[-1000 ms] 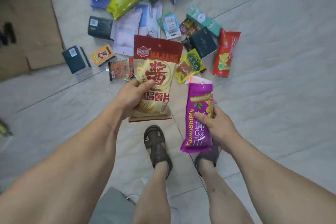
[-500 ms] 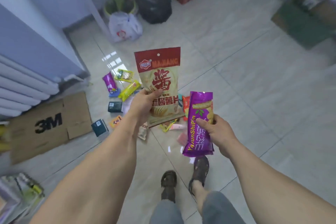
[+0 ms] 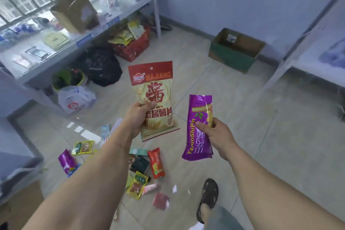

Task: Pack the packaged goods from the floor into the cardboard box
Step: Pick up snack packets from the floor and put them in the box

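Observation:
My left hand [image 3: 137,117] grips a red and cream chip bag [image 3: 154,87] upright, thumb across its front. My right hand [image 3: 214,132] holds a purple snack packet [image 3: 199,110] by its middle. Both are raised at chest height over the tiled floor. An open cardboard box [image 3: 236,50] with green sides stands on the floor by the far wall, well beyond both hands. Several packaged goods lie scattered on the floor below my arms, among them a red packet [image 3: 156,162], a yellow-green packet [image 3: 137,185] and another purple packet [image 3: 66,160].
A white metal shelf [image 3: 74,43] with a brown cardboard box [image 3: 74,11] on it runs along the left. Under it sit a red crate [image 3: 132,46], a black bag [image 3: 100,65] and a white plastic bag [image 3: 74,99]. Another shelf [image 3: 308,58] stands at right.
I have stood up and my view has lifted from the floor goods toward the room's far corner. Both hands keep their packets; the green-sided box has come into view ahead.

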